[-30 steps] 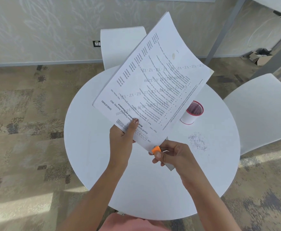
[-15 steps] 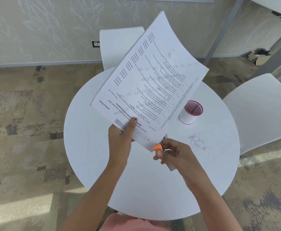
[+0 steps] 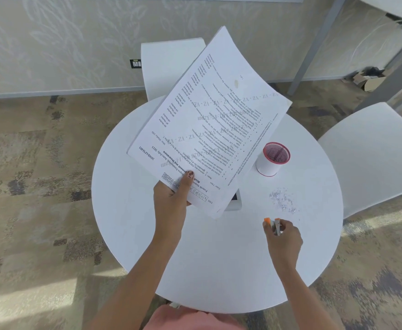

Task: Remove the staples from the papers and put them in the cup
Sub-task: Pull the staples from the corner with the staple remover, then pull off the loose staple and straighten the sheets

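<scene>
My left hand holds a stack of printed papers by its near edge, raised and tilted over the round white table. My right hand grips an orange-handled staple remover low over the table, to the right of the papers and apart from them. A white cup with a red rim stands upright on the table's right side. A small pile of loose staples lies on the table between the cup and my right hand.
A small white block-like object peeks out under the papers' near corner. White chairs stand behind the table and to its right. Patterned carpet surrounds the table; cardboard boxes sit far right.
My right hand has pulled the staple remover away from the papers' near corner and moved right and down toward the staple pile. The left hand still holds the papers up.
</scene>
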The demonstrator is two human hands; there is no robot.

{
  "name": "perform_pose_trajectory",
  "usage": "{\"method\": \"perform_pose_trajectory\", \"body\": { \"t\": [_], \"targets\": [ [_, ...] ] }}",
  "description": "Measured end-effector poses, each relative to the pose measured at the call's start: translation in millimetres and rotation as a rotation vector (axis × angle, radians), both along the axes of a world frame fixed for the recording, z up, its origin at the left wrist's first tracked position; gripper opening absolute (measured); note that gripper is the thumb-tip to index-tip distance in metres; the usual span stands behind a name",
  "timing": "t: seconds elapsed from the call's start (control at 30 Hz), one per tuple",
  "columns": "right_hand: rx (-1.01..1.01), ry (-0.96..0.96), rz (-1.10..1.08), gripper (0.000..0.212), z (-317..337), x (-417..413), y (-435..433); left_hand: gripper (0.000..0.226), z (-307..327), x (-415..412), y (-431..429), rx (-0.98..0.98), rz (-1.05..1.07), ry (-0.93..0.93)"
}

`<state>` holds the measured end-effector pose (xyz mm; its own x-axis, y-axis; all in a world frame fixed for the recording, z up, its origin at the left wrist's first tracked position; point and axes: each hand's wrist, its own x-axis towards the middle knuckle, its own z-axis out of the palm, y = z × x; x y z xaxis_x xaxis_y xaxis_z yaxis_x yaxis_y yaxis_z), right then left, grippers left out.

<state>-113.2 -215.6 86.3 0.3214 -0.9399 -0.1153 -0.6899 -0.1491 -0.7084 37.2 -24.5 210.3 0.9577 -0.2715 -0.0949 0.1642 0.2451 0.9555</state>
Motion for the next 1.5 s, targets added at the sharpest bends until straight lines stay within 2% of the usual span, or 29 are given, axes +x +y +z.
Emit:
{"method": "perform_pose_trajectory", "body": {
  "t": [0.1, 0.23, 0.33, 0.53, 0.7, 0.77, 0.9, 1.0, 1.13, 1.23, 1.3, 1.43, 1.5],
  "targets": [
    [-0.025, 0.096, -0.030, 0.036, -19.7, -6.4, -6.6, 0.023, 0.5, 0.4, -0.1, -0.003, 0.000, 0.006],
    [-0.081, 0.208, 0.037, 0.037, -33.2, -8.9, -9.0, 0.022, 0.6, -1.5, 0.6, -0.011, -0.017, 0.008],
    [-0.121, 0.245, 0.048, 0.037, -36.4, -6.7, -10.2, 0.032, 1.7, -3.6, -0.1, -0.004, -0.020, 0.008],
    [-0.125, 0.295, 0.069, 0.041, -41.4, -6.5, -12.5, 0.024, 1.6, -4.5, 1.8, 0.013, -0.016, 0.005],
    [-0.176, 0.308, 0.115, 0.067, -32.2, -2.7, -5.6, 0.021, 3.6, -4.0, 3.2, 0.013, 0.001, 0.011],
    [-0.232, 0.205, 0.167, 0.065, -18.0, 4.9, 3.2, 0.021, 4.3, -4.5, 2.7, 0.017, 0.012, 0.015],
    [-0.279, -0.178, 0.279, 0.054, 28.7, 23.5, 33.7, 0.023, 5.7, -5.4, 1.1, 0.025, 0.035, 0.025],
    [-0.340, -0.387, 0.377, 0.050, 71.3, 33.2, 60.1, 0.023, 7.3, -4.6, 0.7, 0.037, 0.035, 0.034],
    [-0.551, -0.481, 0.586, 0.045, 107.5, 37.9, 73.5, 0.025, 9.5, -3.6, 0.2, 0.058, 0.000, 0.040],
    [-0.623, -0.558, 0.664, 0.021, 120.6, 43.2, 72.9, 0.027, 13.1, -4.4, -0.5, 0.068, -0.022, 0.045],
    [-0.604, -0.631, 0.675, 0.008, 127.0, 45.8, 72.7, 0.028, 16.6, -4.8, -0.5, 0.081, -0.038, 0.050],
    [-0.376, -0.743, 0.624, 0.016, 141.7, 50.6, 73.6, 0.024, 24.5, -3.5, -0.9, 0.091, -0.096, 0.093],
    [-0.244, -0.760, 0.590, 0.007, 148.2, 55.1, 75.7, 0.021, 27.3, -2.3, -2.0, 0.097, -0.114, 0.134]
  ]
}}
